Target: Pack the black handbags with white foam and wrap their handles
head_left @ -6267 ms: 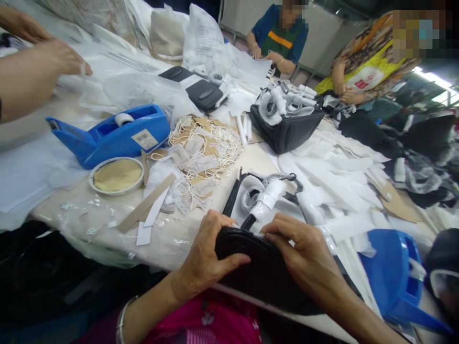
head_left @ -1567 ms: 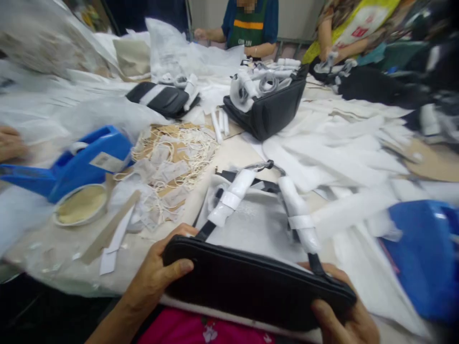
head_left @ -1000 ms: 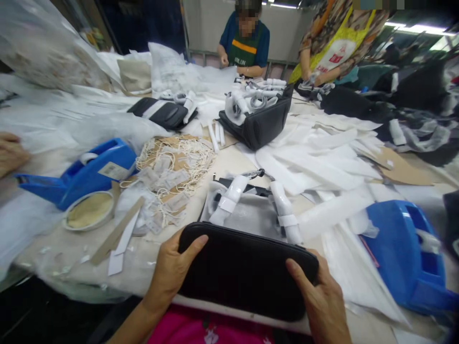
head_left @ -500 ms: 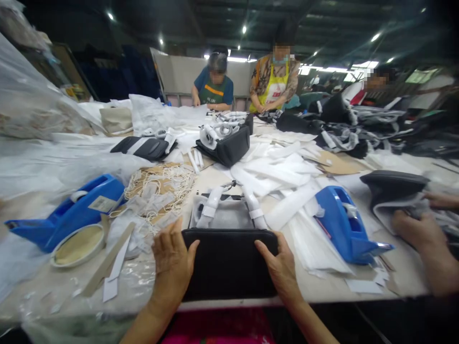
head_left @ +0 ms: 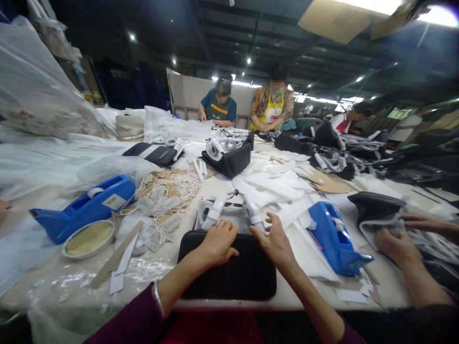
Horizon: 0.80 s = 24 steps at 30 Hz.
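Note:
A black handbag (head_left: 229,282) lies in front of me at the table edge, its smooth side towards me. Its two handles (head_left: 217,210) are wrapped in white foam and stand up behind the rim, above pale wrapping in the bag's mouth. My left hand (head_left: 218,243) lies across the rim left of centre, fingers bent over it and thumb on the front, closed on the bag. Over the right part of the rim, my right hand (head_left: 274,239) is open, with its fingers apart and raised beside the right handle. Its thumb points inward close to the rim.
Blue tape dispensers stand left (head_left: 86,205) and right (head_left: 335,239). Near the left one are a tape roll (head_left: 89,239) and a heap of strung tags (head_left: 165,196). White foam sheets (head_left: 272,186) and another black bag (head_left: 229,160) lie beyond. A co-worker's hands (head_left: 398,243) work at right.
My left hand has moved from the bag's left side to over its rim. My right hand has let go of the right corner and opened upward. The view has tilted up.

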Each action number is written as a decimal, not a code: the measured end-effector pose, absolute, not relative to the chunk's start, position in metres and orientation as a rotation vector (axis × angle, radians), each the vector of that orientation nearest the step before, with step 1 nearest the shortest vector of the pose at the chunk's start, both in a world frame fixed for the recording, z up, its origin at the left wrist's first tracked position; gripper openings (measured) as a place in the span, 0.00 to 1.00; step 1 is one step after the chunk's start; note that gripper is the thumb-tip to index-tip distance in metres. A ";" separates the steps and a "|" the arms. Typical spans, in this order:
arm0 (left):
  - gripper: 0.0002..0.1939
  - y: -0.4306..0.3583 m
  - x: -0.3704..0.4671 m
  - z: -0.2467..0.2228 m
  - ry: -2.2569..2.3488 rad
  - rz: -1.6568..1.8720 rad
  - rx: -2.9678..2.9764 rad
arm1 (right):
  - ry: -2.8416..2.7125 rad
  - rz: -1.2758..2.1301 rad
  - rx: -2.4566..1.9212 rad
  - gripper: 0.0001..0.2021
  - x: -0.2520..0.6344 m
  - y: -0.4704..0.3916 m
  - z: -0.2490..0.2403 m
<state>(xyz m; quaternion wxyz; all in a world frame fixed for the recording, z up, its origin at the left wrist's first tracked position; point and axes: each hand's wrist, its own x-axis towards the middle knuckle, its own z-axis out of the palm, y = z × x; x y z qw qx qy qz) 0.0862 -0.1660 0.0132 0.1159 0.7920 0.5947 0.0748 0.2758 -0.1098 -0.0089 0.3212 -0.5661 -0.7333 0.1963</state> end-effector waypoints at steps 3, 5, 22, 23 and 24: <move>0.24 -0.168 0.085 0.012 1.734 0.273 2.296 | -2.141 0.529 -1.570 0.23 0.263 -0.096 0.004; 0.24 -0.168 0.084 0.011 1.713 0.292 2.286 | -2.139 0.547 -1.629 0.19 0.258 -0.092 0.011; 0.22 -0.166 0.080 0.002 1.661 0.393 2.310 | -2.142 0.383 -1.218 0.18 0.253 -0.103 0.017; 0.22 -0.166 0.080 0.000 1.651 0.420 2.307 | -2.205 0.231 -1.077 0.18 0.247 -0.112 0.016; 0.21 -0.167 0.080 -0.002 1.636 0.452 2.297 | -2.268 0.177 -0.922 0.20 0.240 -0.120 0.012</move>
